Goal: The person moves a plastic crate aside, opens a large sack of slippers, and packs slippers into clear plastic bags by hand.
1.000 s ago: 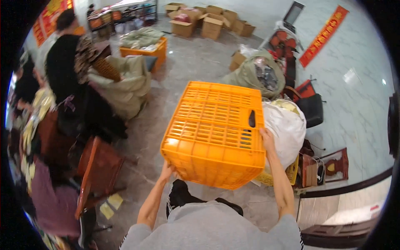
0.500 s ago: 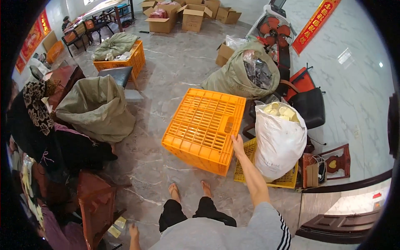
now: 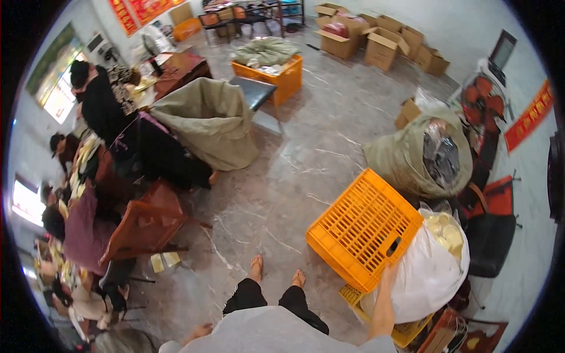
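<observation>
My right hand (image 3: 389,273) is closed on the near edge of an orange slatted plastic crate (image 3: 364,226), close to its oval handle hole. The crate is tilted, its slatted face toward me, and overlaps a white sack (image 3: 428,275) of pale yellow pieces. That sack stands in a yellow crate (image 3: 406,335) on the floor. My left hand (image 3: 202,330) hangs low by my left side with its fingers loosely apart and nothing visible in it.
An open green sack (image 3: 209,126) stands left, a filled green sack (image 3: 406,150) right. Several co-workers sit along the left; one wears black (image 3: 106,112). A brown chair (image 3: 147,220) juts out. Farther back are another orange crate (image 3: 282,82) and cardboard boxes (image 3: 382,50).
The view has turned left, bringing more co-workers into sight. The orange crate, still in my right hand, has swung right and now overlaps the white sack. My left hand stays low at my side.
</observation>
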`<action>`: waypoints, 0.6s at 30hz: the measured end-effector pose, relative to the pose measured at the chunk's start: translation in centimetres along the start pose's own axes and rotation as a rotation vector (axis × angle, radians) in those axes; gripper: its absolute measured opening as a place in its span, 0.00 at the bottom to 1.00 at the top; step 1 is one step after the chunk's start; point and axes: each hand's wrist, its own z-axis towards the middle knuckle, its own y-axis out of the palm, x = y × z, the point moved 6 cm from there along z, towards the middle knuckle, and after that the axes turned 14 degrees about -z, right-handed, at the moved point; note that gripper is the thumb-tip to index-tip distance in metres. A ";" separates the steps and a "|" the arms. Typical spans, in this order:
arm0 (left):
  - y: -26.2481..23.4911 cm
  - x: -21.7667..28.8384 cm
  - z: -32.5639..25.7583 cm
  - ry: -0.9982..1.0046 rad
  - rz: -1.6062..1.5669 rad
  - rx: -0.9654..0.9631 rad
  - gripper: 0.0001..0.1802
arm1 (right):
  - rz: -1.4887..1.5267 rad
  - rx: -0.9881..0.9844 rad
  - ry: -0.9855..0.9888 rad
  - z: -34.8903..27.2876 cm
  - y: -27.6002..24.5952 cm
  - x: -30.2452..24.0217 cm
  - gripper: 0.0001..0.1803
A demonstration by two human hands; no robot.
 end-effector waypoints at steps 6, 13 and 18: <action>1.9 1.8 -1.8 -0.011 -0.268 0.250 0.23 | -0.497 -0.156 -0.295 -2.0 2.7 -4.5 0.36; 5.9 -1.7 -4.8 0.089 -0.614 0.391 0.24 | -1.074 -0.571 -0.501 -6.5 8.2 -1.9 0.55; 16.8 -16.0 -10.4 -0.089 -0.921 0.510 0.22 | -1.342 -0.826 -0.897 -11.3 15.4 -14.0 0.45</action>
